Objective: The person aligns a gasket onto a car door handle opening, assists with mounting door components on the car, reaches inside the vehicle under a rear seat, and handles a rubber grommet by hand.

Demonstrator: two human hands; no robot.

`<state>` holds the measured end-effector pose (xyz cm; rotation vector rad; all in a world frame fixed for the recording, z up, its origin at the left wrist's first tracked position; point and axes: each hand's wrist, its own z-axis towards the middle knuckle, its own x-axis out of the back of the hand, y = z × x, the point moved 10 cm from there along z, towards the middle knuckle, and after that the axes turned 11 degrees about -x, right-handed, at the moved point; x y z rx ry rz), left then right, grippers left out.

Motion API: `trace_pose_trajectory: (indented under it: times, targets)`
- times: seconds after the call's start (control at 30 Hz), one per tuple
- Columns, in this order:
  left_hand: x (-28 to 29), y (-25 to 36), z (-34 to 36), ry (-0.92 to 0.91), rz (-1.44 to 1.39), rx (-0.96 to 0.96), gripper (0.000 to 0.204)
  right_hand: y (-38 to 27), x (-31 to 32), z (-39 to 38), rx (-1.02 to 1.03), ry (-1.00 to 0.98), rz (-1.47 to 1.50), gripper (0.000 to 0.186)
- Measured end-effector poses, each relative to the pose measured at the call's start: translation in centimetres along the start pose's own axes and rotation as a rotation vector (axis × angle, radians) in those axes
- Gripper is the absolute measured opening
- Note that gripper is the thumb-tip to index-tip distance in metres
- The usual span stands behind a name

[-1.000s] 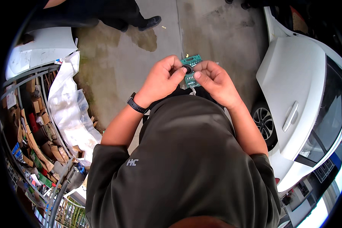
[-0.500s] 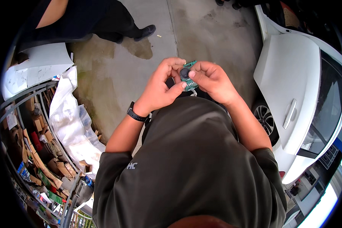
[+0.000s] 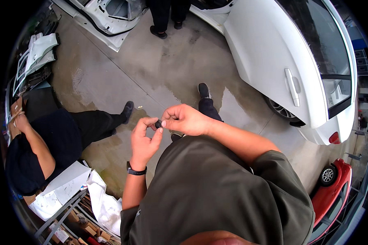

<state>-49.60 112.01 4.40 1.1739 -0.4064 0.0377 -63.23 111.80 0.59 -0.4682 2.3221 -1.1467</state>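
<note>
A small dark, roundish piece is pinched between my two hands, mostly covered by fingertips, so its kind does not show. My left hand grips it from the left between thumb and fingers, with a dark band on the wrist. From the right, my right hand holds the same piece, its thumb and forefinger pressed together at the edge. Both hands are above the floor, just beyond the front of my dark shirt.
A white car stands to the right, a red car behind it. One co-worker is at the left, holding cardboard; another person's legs show at the far side near a white car door. White sheeting hangs over a metal cage at lower left.
My view has swung to the right. The teal-green item with a black round part, earlier between my hands, no longer shows; only a small dark piece does.
</note>
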Motion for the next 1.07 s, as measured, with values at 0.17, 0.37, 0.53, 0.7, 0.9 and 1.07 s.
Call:
trace_pose_trajectory:
  times: [0.17,0.37,0.53,0.7,0.9,1.07]
  targets:
    - [-5.8,-1.7,9.7,-0.095,0.136,-0.043,0.031,-3.3,10.5,1.8,0.040,0.068,0.000,0.017]
    - [-10.9,-5.7,20.2,0.009,0.218,0.064,0.035,-9.2,22.8,5.0,0.141,0.083,-0.063,0.020]
    - [-17.0,-4.4,31.0,-0.047,0.048,0.092,0.033,-13.3,33.1,5.6,0.089,0.052,0.002,0.019]
    - [-20.5,-7.1,37.3,-0.035,-0.236,0.245,0.025,-17.1,39.7,6.2,0.159,0.143,-0.136,0.019]
    - [-20.2,-12.1,41.2,-0.056,-0.276,0.438,0.011,-19.6,43.2,8.7,0.194,0.233,-0.193,0.020]
    - [-19.3,-14.5,45.6,-0.215,-0.387,0.369,0.007,-21.5,44.8,12.2,0.184,0.205,-0.076,0.021]
